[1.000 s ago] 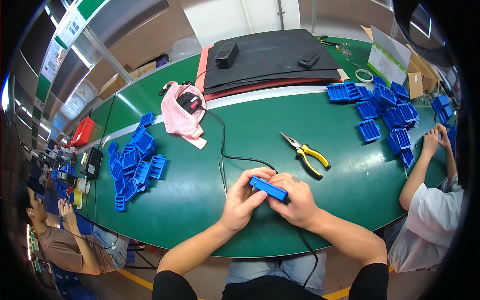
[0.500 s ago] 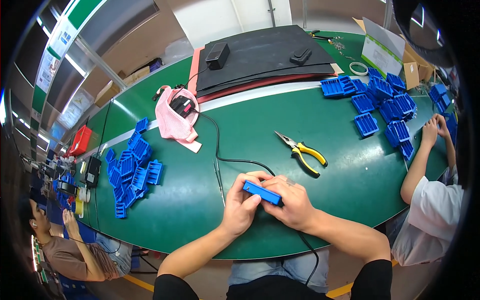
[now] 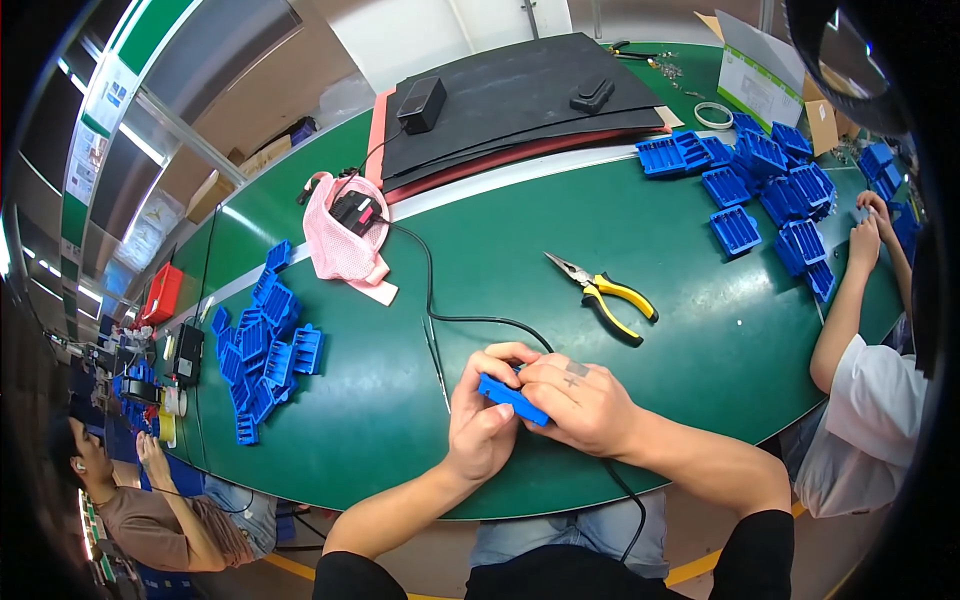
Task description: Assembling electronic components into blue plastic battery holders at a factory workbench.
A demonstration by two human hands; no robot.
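Both hands close on one blue plastic holder [image 3: 513,400], raised just above the green tabletop [image 3: 720,370] near its front edge, close to the body, where it is probably easiest to see. The left hand [image 3: 480,425] pinches its left end, thumb along the near side and fingers behind, likely bracing the piece. The right hand [image 3: 588,405] curls over the other end, fingers bent onto its top, which seems to let it press while the left one steadies; whether it also grips something small is hidden. The slim tweezers [image 3: 436,365] lie left of the hands and the yellow-and-black pliers [image 3: 602,297] beyond the right one, both apparently set for easy reach. More blue holders sit in a left heap [image 3: 262,345] and a right heap [image 3: 775,185], leaving the middle for handling.
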